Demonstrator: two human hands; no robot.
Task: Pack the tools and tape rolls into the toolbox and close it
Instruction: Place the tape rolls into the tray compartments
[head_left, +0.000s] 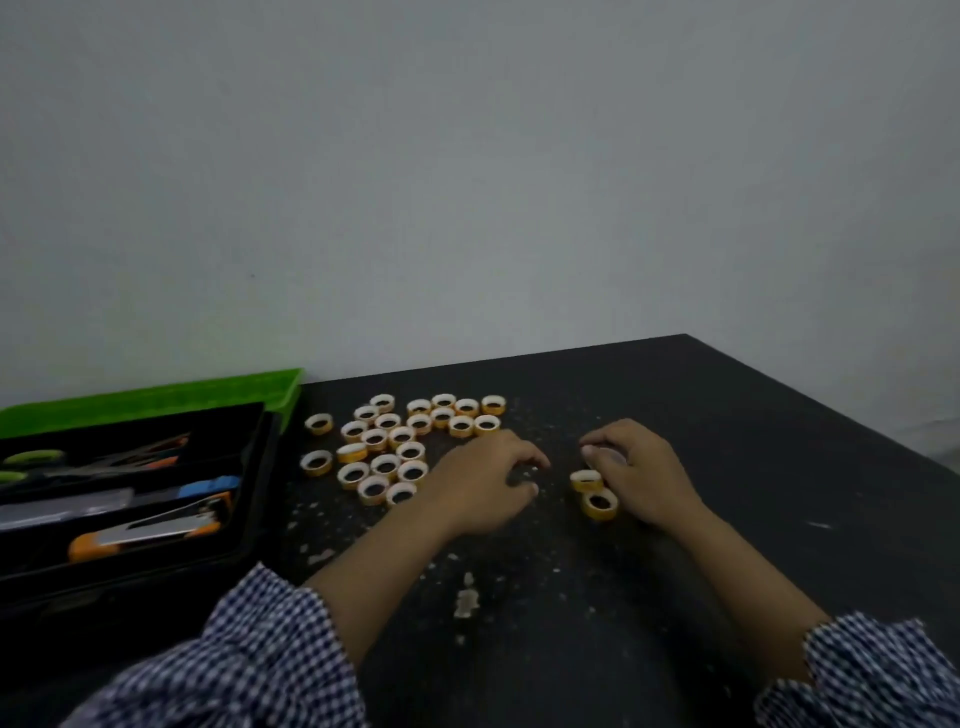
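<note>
An open black toolbox (260, 499) with a green lid (156, 400) stands at the left; scissors, pliers and cutters with orange, green and blue handles (145, 530) lie in its tray. Several small yellow tape rolls (387, 447) are scattered on the black table just right of the box. My left hand (483, 483) arches over the table next to that cluster, its fingers loosely curled and nothing seen in them. My right hand (639, 473) curls its fingers round a pale tape roll (602, 456). Two more rolls (595, 493) lie against its thumb side.
The black table (727, 441) meets a plain wall at the back, and its right edge runs diagonally toward me. Pale scraps and crumbs (465, 603) litter the surface between my forearms. Checked sleeves cover both arms near the bottom.
</note>
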